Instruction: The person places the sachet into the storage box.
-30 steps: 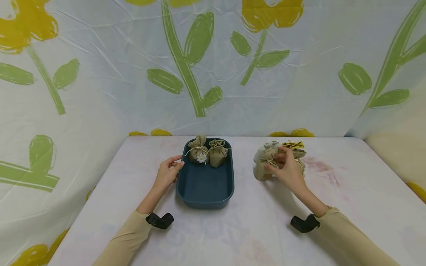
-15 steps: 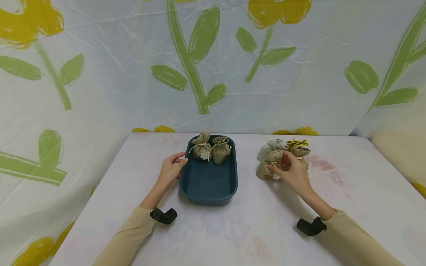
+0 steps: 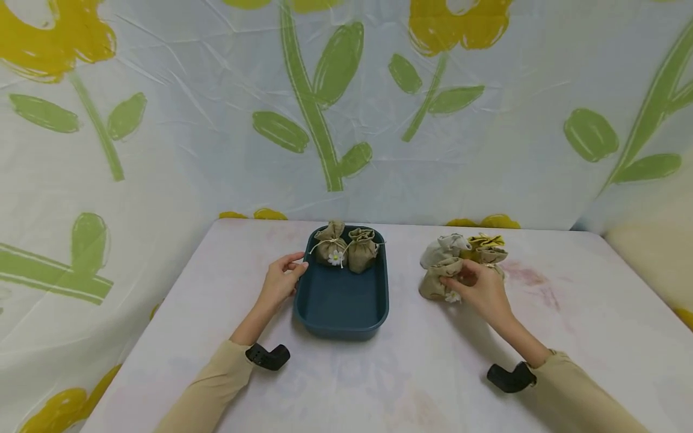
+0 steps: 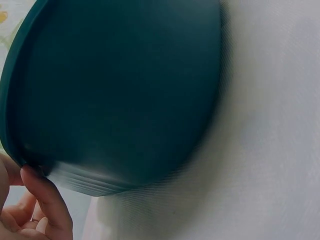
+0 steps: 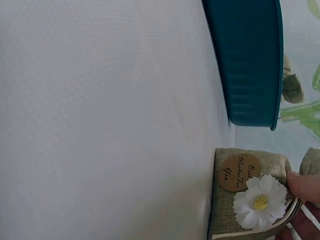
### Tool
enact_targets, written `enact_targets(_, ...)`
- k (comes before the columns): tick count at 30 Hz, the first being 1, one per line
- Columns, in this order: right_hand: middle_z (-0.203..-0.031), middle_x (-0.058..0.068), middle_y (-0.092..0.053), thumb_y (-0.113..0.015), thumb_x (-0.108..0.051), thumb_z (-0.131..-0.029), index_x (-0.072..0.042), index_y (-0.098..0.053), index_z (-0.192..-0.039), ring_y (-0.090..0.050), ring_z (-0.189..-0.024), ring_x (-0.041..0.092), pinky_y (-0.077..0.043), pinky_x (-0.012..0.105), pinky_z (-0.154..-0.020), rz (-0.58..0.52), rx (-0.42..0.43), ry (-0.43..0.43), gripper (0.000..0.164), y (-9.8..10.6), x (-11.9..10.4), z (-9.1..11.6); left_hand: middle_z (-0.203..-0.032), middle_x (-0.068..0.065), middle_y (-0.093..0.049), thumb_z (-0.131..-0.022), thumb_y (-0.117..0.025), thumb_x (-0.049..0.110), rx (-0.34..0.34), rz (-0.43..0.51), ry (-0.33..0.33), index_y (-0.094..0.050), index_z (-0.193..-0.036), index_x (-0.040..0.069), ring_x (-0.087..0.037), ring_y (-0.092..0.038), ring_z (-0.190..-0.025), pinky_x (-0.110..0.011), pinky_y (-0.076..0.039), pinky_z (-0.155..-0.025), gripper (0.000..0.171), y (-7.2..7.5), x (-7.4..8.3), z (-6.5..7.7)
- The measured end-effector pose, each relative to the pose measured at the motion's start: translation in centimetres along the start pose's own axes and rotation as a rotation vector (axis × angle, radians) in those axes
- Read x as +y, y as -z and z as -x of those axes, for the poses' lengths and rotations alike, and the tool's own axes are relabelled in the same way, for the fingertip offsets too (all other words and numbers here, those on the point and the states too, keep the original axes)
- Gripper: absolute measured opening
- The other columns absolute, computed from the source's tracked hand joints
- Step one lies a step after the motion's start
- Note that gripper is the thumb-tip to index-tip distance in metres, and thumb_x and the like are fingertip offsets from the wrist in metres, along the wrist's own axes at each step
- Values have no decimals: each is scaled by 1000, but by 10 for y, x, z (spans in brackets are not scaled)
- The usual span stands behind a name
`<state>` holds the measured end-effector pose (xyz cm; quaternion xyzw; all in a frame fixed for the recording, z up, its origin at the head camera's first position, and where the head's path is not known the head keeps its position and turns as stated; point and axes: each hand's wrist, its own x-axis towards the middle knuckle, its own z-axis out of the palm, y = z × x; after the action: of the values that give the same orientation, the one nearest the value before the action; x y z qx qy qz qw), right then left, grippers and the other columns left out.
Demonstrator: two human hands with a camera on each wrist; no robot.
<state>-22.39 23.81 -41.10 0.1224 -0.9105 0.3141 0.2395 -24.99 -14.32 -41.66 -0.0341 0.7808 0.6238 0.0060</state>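
My left hand (image 3: 281, 279) is at the left rim of a dark blue rectangular tray (image 3: 341, 331), thumb and fingers pinching the edge; the left wrist view shows its fingertips (image 4: 42, 187) right at the tray's rim. Two tan drawstring pouches (image 3: 361, 252) stand at the tray's far end, one with a white flower. To the right, my right hand (image 3: 484, 291) pinches the neck of another tan pouch (image 3: 433, 282). The right wrist view shows this pouch's white flower (image 5: 259, 202) and round brown tag (image 5: 239, 171), with the thumb (image 5: 305, 186) at its gathered neck.
Behind the gripped pouch stand a pale grey pouch (image 3: 441, 249), a yellow pouch (image 3: 484, 242) and another tan pouch (image 3: 494, 255), partly hidden by the right hand. A floral cloth (image 3: 216, 138) hangs at the table's (image 3: 346, 385) back and sides.
My right hand has come from hovering at the pouches, fingers spread, to pinching the front tan pouch's neck. The left hand keeps its place at the tray; the head view has shifted slightly.
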Motion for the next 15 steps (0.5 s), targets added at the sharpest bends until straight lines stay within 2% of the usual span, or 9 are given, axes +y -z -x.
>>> enact_targets(3, -66, 5, -65, -77, -13, -69, -12, -55, -69, -65, -62, 18, -45, 13, -54, -21, -18, 4, 22, 1, 0, 0, -84, -2, -52, -88, -57, 22, -13, 16, 42, -54, -123, 14, -8, -41, -49, -20, -36, -41, 35, 0, -2, -1)
enact_targets(8, -69, 8, -67, -76, -12, -69, -11, -58, -71, -65, -59, 11, -45, 13, -50, -57, -67, 13, 18, 4, -1, -3, -87, -5, -56, -88, -58, 24, -39, 58, 132, -53, -124, 17, -8, -41, -51, -21, -36, -42, 37, 3, -3, -3)
enact_targets(11, -68, 8, -67, -77, -11, -69, -11, -59, -72, -63, -57, 9, -44, 15, -48, -46, -68, 10, 18, 6, -1, -4, -89, -6, -56, -87, -59, 24, -64, 66, 156, -51, -126, 18, -8, -41, -52, -22, -37, -43, 39, 3, -1, -4)
enact_targets(15, -68, 8, -67, -76, -14, -70, -12, -59, -72, -64, -59, 16, -44, 17, -47, -16, -69, -5, 17, 7, -3, -7, -91, -7, -56, -87, -59, 24, -62, 68, 156, -52, -125, 18, -8, -41, -52, -21, -37, -43, 38, 4, 1, -7)
